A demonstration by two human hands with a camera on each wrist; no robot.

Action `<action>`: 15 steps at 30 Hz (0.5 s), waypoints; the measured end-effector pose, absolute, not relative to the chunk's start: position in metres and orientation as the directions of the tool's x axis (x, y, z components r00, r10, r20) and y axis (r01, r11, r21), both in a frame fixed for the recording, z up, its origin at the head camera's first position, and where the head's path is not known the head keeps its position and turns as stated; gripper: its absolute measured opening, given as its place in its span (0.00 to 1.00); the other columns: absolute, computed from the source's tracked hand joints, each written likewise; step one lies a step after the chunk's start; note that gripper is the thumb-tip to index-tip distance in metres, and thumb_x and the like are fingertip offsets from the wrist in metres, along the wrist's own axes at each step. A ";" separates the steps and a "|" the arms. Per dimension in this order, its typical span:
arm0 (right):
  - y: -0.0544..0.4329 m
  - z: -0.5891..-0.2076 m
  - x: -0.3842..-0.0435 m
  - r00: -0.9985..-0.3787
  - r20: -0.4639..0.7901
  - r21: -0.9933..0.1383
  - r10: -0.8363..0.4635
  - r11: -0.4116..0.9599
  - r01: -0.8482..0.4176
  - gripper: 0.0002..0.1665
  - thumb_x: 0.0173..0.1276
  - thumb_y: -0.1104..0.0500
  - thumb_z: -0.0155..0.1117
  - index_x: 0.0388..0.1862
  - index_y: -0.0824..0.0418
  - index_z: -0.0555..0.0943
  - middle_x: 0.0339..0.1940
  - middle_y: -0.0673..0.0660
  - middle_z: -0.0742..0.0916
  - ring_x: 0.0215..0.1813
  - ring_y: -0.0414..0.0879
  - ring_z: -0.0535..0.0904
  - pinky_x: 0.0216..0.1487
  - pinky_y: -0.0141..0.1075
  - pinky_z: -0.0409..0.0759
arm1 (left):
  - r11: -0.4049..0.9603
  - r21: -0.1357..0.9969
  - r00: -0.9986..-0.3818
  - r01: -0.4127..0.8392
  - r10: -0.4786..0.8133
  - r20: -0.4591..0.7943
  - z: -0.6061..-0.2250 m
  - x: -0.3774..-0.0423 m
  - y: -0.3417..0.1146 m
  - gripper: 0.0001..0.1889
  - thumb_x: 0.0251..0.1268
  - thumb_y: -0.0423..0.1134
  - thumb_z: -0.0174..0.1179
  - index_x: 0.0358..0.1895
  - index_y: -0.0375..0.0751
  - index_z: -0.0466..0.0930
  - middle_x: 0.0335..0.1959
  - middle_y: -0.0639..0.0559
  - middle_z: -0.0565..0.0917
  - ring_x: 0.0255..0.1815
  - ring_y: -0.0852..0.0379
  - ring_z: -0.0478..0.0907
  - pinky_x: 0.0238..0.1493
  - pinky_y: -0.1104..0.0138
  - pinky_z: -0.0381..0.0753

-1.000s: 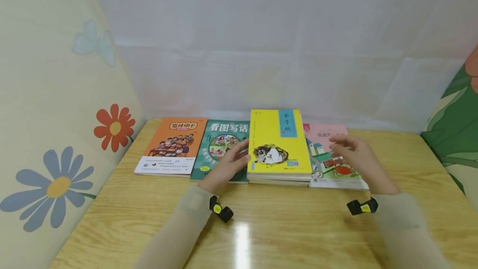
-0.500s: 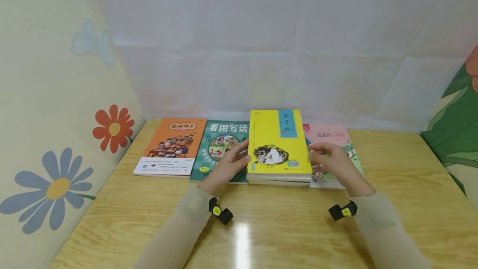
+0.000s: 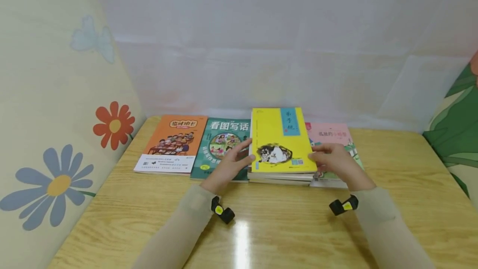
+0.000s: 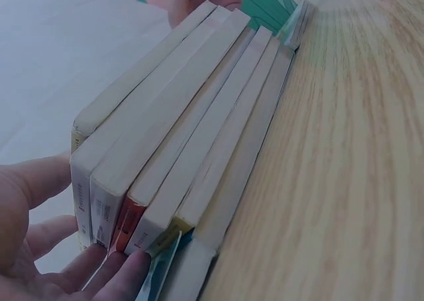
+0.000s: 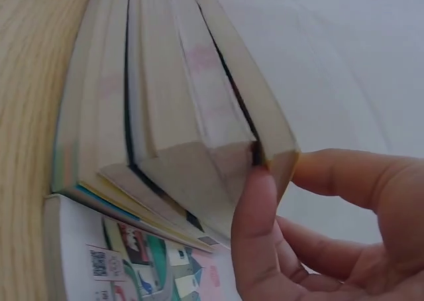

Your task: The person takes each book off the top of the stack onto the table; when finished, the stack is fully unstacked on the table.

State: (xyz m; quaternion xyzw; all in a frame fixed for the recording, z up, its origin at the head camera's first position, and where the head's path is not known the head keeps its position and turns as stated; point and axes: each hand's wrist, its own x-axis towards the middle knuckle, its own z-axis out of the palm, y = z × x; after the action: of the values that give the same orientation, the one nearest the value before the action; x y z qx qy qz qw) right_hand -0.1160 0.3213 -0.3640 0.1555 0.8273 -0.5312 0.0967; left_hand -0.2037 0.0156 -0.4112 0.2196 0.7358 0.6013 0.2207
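A yellow book (image 3: 269,130) with a blue title strip and a cat picture tops a stack of several books (image 4: 159,142) at the table's back. My right hand (image 3: 337,167) pinches its right edge; the right wrist view shows the thumb (image 5: 255,215) at the page edge and a finger over the cover. A thin gap runs under this book there. On the stack's other side, my left hand (image 3: 228,169) rests its extended fingers (image 4: 126,274) against the spines. The right hand partly covers a pink book (image 3: 330,130) lying beside the stack.
Left of the stack lie a green book (image 3: 209,136) and an orange book (image 3: 179,136), side by side on the wooden table (image 3: 291,227). A white cloth (image 3: 261,53) hangs behind. Flower-painted panels (image 3: 56,136) stand at both sides.
My right hand has come left from above the pink book to the stack and taken the yellow book's edge. The yellow book has shifted slightly right. The left hand stays at the spines.
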 end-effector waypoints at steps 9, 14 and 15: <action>0.329 -0.356 -0.118 -0.941 -0.331 -0.922 0.075 0.185 0.339 0.34 0.75 0.54 0.63 0.71 0.73 0.68 0.52 0.61 0.84 0.43 0.45 0.84 0.46 0.33 0.86 | 0.171 0.982 -0.804 0.077 0.594 -0.040 -0.412 -0.205 0.015 0.35 0.77 0.47 0.59 0.81 0.52 0.56 0.81 0.49 0.57 0.79 0.44 0.57 0.74 0.47 0.66; 0.328 -0.359 -0.120 -0.944 -0.327 -0.943 0.044 0.050 0.329 0.34 0.77 0.56 0.61 0.72 0.76 0.66 0.44 0.53 0.87 0.39 0.43 0.86 0.43 0.33 0.87 | 0.167 0.983 -0.798 0.075 0.601 -0.041 -0.411 -0.205 0.015 0.35 0.77 0.46 0.59 0.81 0.51 0.55 0.81 0.48 0.57 0.79 0.43 0.56 0.74 0.47 0.66; 0.327 -0.360 -0.121 -0.945 -0.325 -0.944 0.037 0.046 0.326 0.34 0.77 0.56 0.61 0.72 0.76 0.67 0.44 0.53 0.87 0.40 0.43 0.87 0.43 0.34 0.87 | 0.167 0.983 -0.798 0.073 0.602 -0.042 -0.411 -0.205 0.015 0.35 0.77 0.46 0.59 0.81 0.51 0.55 0.81 0.49 0.57 0.79 0.43 0.57 0.74 0.47 0.66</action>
State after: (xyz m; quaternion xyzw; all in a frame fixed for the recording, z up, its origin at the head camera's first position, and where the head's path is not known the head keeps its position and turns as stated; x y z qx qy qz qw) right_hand -0.1208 0.3274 -0.3602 0.1269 0.7153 -0.6789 0.1064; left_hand -0.2045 0.0152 -0.4107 0.2307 0.7316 0.6029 0.2191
